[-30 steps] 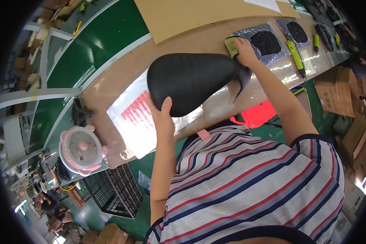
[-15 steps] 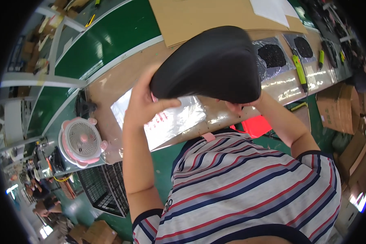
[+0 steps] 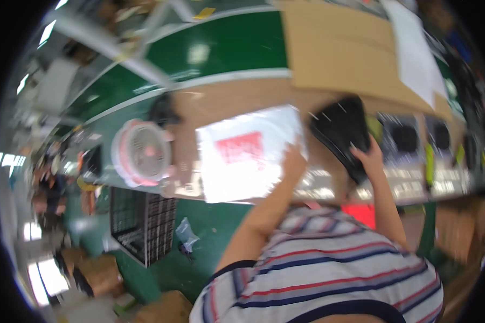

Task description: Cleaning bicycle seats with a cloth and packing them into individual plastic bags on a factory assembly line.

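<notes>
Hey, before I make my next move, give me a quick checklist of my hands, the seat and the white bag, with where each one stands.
1. Right hand has hold of the black seat: ok.
2. Left hand is at the white bag: ok, by its right edge; whether it grips, cannot tell, too blurred.
3. Bag lies on the table: ok.
4. Seat is outside the bag: ok, to its right.
5. Bag's mouth is open: cannot tell.
6. Fan is apart from the bag: ok, to its left.
</notes>
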Tool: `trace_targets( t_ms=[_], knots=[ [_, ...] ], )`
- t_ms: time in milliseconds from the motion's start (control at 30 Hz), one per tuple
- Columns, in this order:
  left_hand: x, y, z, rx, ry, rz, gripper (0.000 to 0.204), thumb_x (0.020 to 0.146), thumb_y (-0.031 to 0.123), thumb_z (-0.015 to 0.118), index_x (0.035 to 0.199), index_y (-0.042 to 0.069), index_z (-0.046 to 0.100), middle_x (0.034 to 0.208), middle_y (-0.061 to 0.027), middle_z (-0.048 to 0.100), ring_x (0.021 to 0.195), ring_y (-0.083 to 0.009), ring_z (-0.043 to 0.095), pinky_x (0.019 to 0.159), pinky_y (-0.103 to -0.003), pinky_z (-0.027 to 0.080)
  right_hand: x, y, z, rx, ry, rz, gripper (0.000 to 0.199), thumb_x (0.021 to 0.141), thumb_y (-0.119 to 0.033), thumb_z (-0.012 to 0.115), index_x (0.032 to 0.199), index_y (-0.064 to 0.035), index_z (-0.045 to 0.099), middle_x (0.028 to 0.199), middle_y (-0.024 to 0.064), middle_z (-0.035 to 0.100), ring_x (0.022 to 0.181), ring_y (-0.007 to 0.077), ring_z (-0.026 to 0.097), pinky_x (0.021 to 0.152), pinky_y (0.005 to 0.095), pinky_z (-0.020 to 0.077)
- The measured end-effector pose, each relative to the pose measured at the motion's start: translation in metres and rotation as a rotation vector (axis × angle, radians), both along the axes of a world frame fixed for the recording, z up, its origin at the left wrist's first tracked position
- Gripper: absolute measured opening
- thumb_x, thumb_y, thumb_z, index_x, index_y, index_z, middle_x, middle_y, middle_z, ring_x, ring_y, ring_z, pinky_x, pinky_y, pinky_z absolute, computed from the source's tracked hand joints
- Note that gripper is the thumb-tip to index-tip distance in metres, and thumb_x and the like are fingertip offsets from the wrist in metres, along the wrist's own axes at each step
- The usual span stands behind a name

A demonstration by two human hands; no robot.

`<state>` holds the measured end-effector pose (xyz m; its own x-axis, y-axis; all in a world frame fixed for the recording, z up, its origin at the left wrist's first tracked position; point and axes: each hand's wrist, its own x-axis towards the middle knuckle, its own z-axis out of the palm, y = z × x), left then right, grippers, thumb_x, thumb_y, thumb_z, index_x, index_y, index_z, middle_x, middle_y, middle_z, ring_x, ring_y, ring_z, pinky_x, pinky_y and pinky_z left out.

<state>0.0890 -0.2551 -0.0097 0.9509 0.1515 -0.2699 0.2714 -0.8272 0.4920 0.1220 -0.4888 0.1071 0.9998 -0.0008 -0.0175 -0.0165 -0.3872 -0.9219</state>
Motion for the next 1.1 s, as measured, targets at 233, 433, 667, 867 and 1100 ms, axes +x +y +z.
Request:
trace_targets(
  t_ms=[233, 433, 667, 867, 1100],
  knots=[
    [0.005, -0.039, -0.005, 0.018, 0.005, -0.053, 0.065, 0.082, 0.008, 0.053, 0.138, -0.003, 0.021, 0.115, -0.0203, 0.047, 0.097, -0.0362, 0.057, 0.081, -0.043, 0.050, -0.046, -0.057, -0.085, 0.081, 0.200, -0.114, 0.071, 0.074, -0.016, 0.071, 0.134, -0.0001, 0.037, 0.123, 0.0134, 0.051, 0.112, 0.0239, 0.049, 0.098, 0.0331, 0.0361],
    [0.012, -0.038, -0.028, -0.046, 0.022, -0.071, 0.056, 0.084, 0.009, 0.049, 0.135, -0.001, 0.028, 0.095, -0.0244, 0.056, 0.087, -0.0399, 0.059, 0.078, -0.046, 0.049, -0.042, -0.053, -0.078, 0.693, 0.484, 0.005, 0.062, 0.081, -0.012, 0.063, 0.136, -0.0059, 0.034, 0.126, 0.0093, 0.050, 0.113, 0.0242, 0.050, 0.097, 0.0344, 0.0385],
    [0.010, 0.011, -0.031, -0.204, -0.235, 0.004, 0.043, 0.074, 0.009, 0.061, 0.116, 0.003, 0.052, 0.095, -0.0236, 0.059, 0.086, -0.0355, 0.060, 0.074, -0.043, 0.048, -0.049, -0.049, -0.110, 0.888, 0.530, 0.003, 0.053, 0.085, -0.011, 0.057, 0.134, -0.0138, 0.038, 0.120, 0.0084, 0.053, 0.112, 0.0290, 0.051, 0.095, 0.0443, 0.0420],
    [0.001, 0.052, -0.011, -0.711, -0.150, 0.410, 0.023, 0.074, 0.024, 0.065, 0.077, 0.002, 0.066, 0.065, -0.0154, 0.061, 0.060, -0.0247, 0.058, 0.060, -0.037, 0.046, -0.041, -0.042, -0.110, 1.018, 0.762, -0.130, 0.050, 0.085, -0.014, 0.060, 0.131, -0.0069, 0.042, 0.122, 0.0090, 0.054, 0.109, 0.0252, 0.055, 0.092, 0.0395, 0.0458],
    [-0.011, 0.063, -0.002, -0.840, -0.183, 0.337, 0.022, 0.076, 0.020, 0.065, 0.071, 0.000, 0.062, 0.063, -0.0095, 0.060, 0.058, -0.0166, 0.058, 0.056, -0.032, 0.046, -0.032, -0.013, -0.036, 0.789, 0.431, -0.013, 0.048, 0.084, -0.012, 0.061, 0.128, -0.0019, 0.043, 0.115, 0.0096, 0.056, 0.102, 0.0220, 0.056, 0.090, 0.0345, 0.0449]
  ],
)
